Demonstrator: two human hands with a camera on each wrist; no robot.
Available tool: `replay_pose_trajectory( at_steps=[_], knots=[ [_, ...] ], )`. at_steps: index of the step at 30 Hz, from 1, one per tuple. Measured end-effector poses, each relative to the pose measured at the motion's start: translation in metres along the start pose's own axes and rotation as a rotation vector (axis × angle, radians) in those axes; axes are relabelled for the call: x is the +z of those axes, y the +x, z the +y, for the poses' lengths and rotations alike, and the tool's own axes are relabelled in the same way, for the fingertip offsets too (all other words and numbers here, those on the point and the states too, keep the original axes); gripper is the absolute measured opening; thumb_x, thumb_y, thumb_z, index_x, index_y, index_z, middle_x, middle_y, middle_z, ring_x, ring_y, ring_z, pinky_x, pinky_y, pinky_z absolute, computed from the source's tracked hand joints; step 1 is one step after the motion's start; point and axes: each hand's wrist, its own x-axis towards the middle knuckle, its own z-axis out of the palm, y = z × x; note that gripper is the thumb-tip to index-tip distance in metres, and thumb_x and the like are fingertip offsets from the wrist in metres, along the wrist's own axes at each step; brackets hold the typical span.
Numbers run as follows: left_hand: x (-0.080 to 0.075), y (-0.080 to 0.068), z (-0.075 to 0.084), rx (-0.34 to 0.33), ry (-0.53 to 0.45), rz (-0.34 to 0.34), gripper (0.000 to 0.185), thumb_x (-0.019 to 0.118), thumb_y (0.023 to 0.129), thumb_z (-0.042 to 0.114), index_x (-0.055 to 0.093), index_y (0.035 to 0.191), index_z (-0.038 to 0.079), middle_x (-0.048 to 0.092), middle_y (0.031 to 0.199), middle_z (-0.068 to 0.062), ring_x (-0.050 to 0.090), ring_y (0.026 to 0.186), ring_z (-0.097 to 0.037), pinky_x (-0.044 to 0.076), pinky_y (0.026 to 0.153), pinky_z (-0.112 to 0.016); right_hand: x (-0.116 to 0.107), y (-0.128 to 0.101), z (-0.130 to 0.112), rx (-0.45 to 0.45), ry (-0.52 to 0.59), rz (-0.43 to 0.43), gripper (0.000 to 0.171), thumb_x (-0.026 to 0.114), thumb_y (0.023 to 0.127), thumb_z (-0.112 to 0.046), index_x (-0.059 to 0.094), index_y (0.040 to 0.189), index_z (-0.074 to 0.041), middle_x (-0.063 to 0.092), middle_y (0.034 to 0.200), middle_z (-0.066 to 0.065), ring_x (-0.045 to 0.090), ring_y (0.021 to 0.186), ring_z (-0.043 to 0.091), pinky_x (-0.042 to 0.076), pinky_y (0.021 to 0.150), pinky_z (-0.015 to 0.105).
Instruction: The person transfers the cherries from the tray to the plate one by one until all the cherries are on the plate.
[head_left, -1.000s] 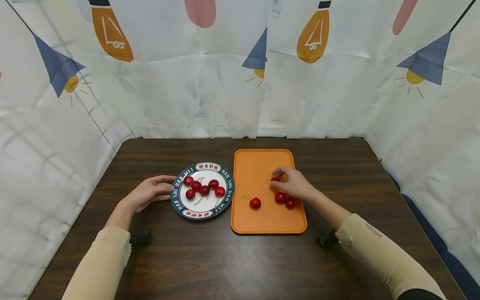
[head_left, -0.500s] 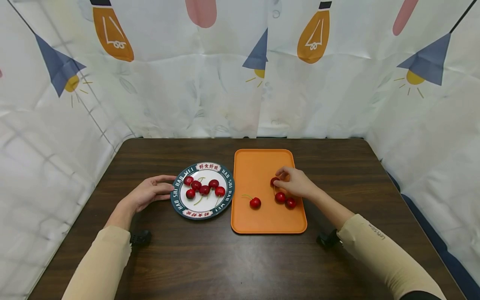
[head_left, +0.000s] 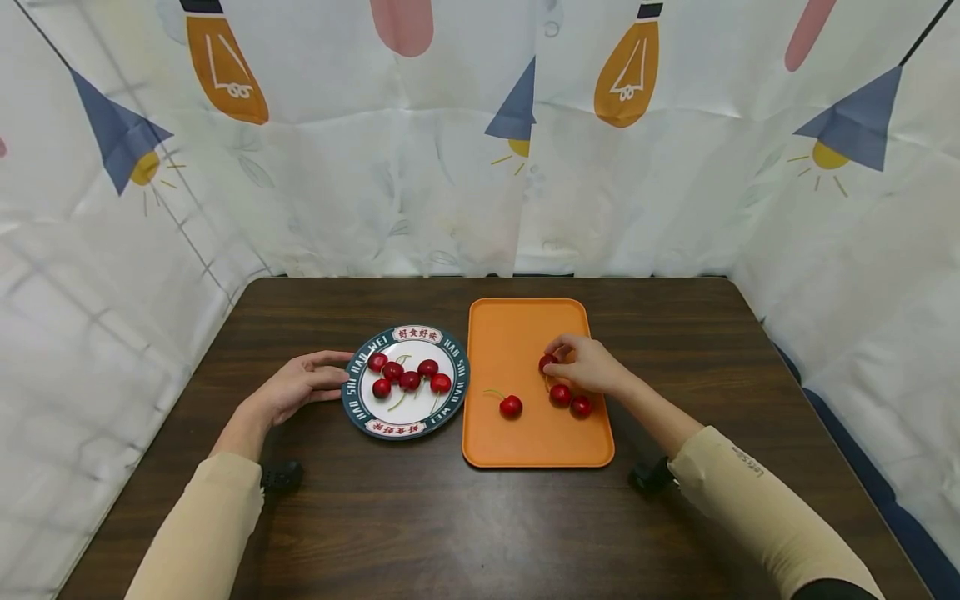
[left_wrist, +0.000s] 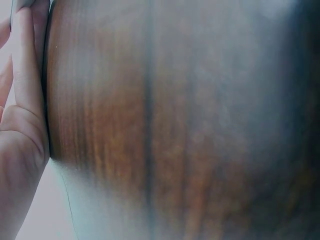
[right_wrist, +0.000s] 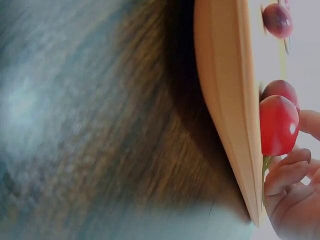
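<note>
My right hand (head_left: 594,367) pinches a dark red cherry (head_left: 548,363) between thumb and fingertips, low over the orange tray (head_left: 525,443). Two cherries (head_left: 559,395) lie just below that hand, and a cherry with a green stem (head_left: 512,407) sits further left on the tray. In the right wrist view, a bright red cherry (right_wrist: 278,126) appears close to the fingers. Left of the tray stands a round plate (head_left: 414,411) with a dark green lettered rim, bearing several cherries (head_left: 408,381). My left hand (head_left: 296,387) touches the plate's left edge with extended fingers.
Plate and tray stand side by side on a dark brown wooden table (head_left: 480,533). A white patterned curtain (head_left: 315,192) surrounds the table at the back and sides. Black straps (head_left: 281,477) show at both wrists.
The right hand shifts slightly over the tray, the pinched cherry staying near the same spot. Its stem now shows below the fingers. The left hand and the plate stay still.
</note>
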Motion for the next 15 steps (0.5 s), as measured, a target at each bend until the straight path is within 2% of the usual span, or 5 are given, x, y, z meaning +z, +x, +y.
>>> replay_pose_trajectory(
  at_steps=[8,12,15],
  knots=[
    [-0.0006,0.0003,0.0002,0.005,-0.011,-0.002,0.063,0.066,0.103,0.022,0.039,0.155,0.000,0.049,0.146,-0.024,0.067,0.108,-0.016,0.056,0.094,-0.034,0.0028,0.0014,-0.0071,-0.006,0.003,-0.008,0.027,0.073,0.097,-0.024,0.066,0.118,-0.008,0.065,0.107,0.007,0.058,0.094,0.025,0.051,0.087,0.043],
    [-0.0004,0.0005,-0.0003,0.008,-0.008,-0.008,0.063,0.066,0.103,0.023,0.039,0.156,0.000,0.047,0.147,-0.025,0.067,0.109,-0.016,0.056,0.094,-0.034,0.0033,0.0018,-0.0094,-0.019,0.018,-0.015,0.027,0.073,0.097,-0.023,0.066,0.118,-0.008,0.064,0.107,0.008,0.057,0.091,0.024,0.050,0.083,0.040],
    [-0.0002,0.0007,-0.0009,0.009,-0.006,-0.012,0.063,0.065,0.103,0.023,0.038,0.156,0.001,0.047,0.148,-0.025,0.066,0.109,-0.016,0.056,0.094,-0.034,0.0037,0.0021,-0.0097,-0.017,0.029,-0.018,0.027,0.073,0.097,-0.023,0.066,0.119,-0.008,0.064,0.108,0.008,0.056,0.085,0.023,0.049,0.076,0.037]
  ],
)
